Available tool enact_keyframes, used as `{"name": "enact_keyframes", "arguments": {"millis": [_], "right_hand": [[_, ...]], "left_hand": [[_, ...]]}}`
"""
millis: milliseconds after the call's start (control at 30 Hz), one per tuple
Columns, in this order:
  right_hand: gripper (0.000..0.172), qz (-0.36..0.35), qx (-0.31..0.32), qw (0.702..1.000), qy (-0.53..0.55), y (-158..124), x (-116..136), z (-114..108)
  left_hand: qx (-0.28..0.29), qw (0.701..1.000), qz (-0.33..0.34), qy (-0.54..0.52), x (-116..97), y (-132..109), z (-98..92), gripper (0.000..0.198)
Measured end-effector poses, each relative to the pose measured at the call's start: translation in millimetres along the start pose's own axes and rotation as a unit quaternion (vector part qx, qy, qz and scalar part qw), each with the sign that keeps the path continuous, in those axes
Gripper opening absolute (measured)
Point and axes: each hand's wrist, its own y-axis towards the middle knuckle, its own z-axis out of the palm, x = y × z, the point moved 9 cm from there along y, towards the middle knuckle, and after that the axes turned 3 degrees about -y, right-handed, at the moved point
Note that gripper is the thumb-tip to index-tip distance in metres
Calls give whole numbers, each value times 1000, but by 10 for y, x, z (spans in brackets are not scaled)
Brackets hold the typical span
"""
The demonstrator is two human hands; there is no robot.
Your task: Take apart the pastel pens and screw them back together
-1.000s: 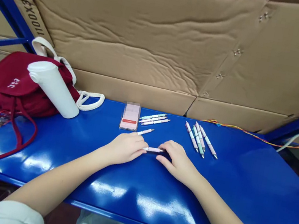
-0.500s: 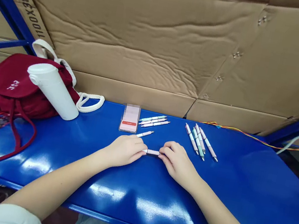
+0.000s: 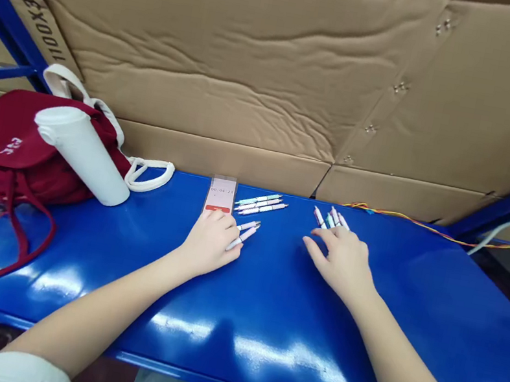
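My left hand [image 3: 210, 245] has its fingers closed around a pale pink and white pen [image 3: 243, 238], whose tip points up and to the right. Right behind that pen lies another white pen [image 3: 247, 224], partly covered by the hand. My right hand [image 3: 345, 263] hovers over the group of pens [image 3: 319, 217] on the right, thumb and fingers apart. It hides most of those pens; only their upper ends show. A second group of pens [image 3: 260, 207], white, mint and pink, lies side by side beyond my left hand.
A phone [image 3: 222, 193] showing a timer lies beyond my left hand. At the left, a white bottle [image 3: 88, 155] leans on a dark red bag [image 3: 9, 128] with white straps. Cardboard [image 3: 234, 82] walls the back of the blue table [image 3: 254, 309]; thin wires [image 3: 407, 223] run along the right rear.
My hands have moved apart. The left keeps the pen and has turned it upward; the right has let go of it and shifted right, over the right-hand pens.
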Motion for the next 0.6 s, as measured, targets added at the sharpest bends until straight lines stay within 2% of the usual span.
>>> {"name": "enact_keyframes", "arguments": {"millis": [67, 133, 333, 600], "right_hand": [[34, 51, 10, 996, -78, 26, -218, 43], [33, 69, 28, 990, -123, 42, -322, 107], [33, 102, 68, 983, -138, 53, -388, 198], [38, 139, 120, 968, -172, 36, -518, 243]], "left_hand": [[-1, 1000, -14, 22, 70, 18, 36, 19], [7, 999, -18, 30, 112, 30, 83, 19], [29, 999, -27, 25, 148, 26, 117, 24], [51, 998, -15, 20, 152, -20, 82, 20]]}}
